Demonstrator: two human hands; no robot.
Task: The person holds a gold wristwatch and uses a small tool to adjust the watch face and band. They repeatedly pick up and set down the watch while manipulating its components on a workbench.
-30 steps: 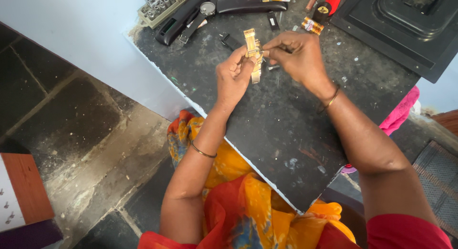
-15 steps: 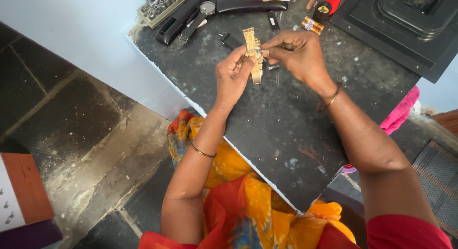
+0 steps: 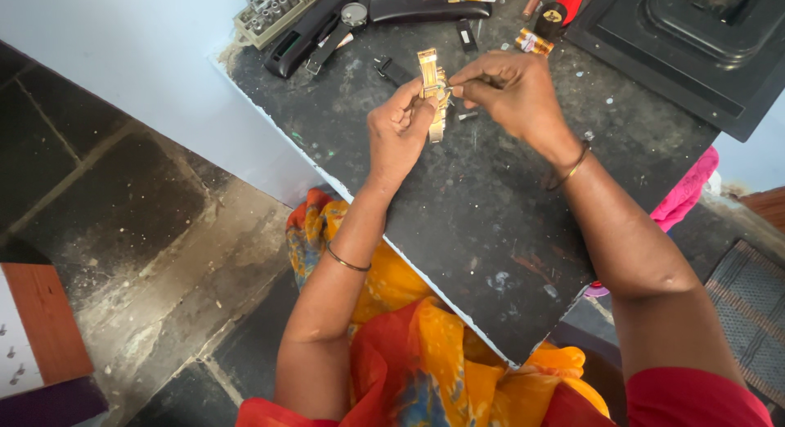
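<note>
While we lean over the dark table (image 3: 507,255), our left hand (image 3: 398,132) grips the gold watch band (image 3: 431,87) above it, long axis running away from us. Our right hand (image 3: 511,92), just right of the band, pinches a small pin-like tool against its middle.

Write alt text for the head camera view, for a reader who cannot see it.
Seen from above, a person's left hand and right hand together hold a gold-coloured metal watch band above a worn black worktable. Small tools lie along the table's far edge, and an orange and red garment shows below.
</note>
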